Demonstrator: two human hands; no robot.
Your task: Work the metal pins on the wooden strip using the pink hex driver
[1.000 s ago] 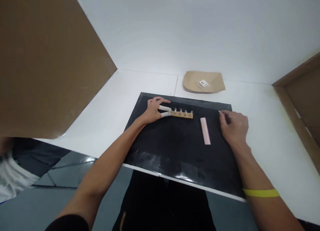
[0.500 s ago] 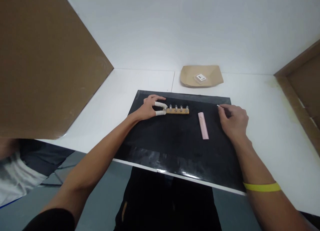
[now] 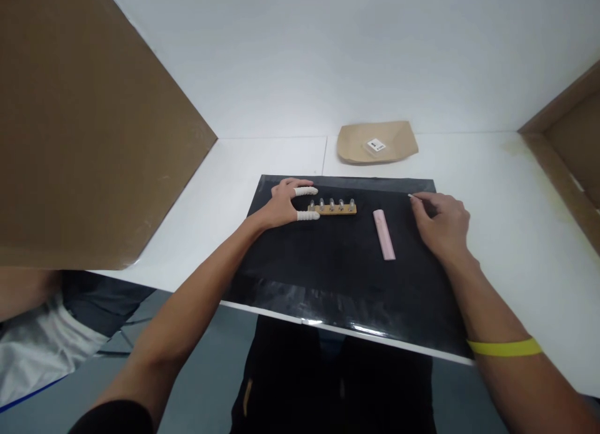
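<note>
On the black mat (image 3: 300,259) lies a small wooden strip (image 3: 334,211) with several clear, bullet-shaped pieces standing in a row on it. My left hand (image 3: 288,204) is at its left end, with white ribbed finger covers on thumb and forefinger. Those two fingers are spread apart on either side of the strip's end, with a gap between them. Toward the mat's right edge, my right hand (image 3: 443,224) pinches a small white sliver at its fingertips; its kind is too small to tell. Between the hands rests a pink, flat, oblong piece (image 3: 384,235).
A brown paper tray (image 3: 398,140) at the back holds a small clear case (image 3: 375,146) with a white label. A large brown board (image 3: 94,140) stands on the left, and another brown panel (image 3: 557,165) on the right. Part of another person (image 3: 42,334) shows at lower left.
My left thumb and forefinger have parted and let go of the strip's left end, uncovering another clear piece there. My right hand keeps its pinch. The view has shifted slightly.
</note>
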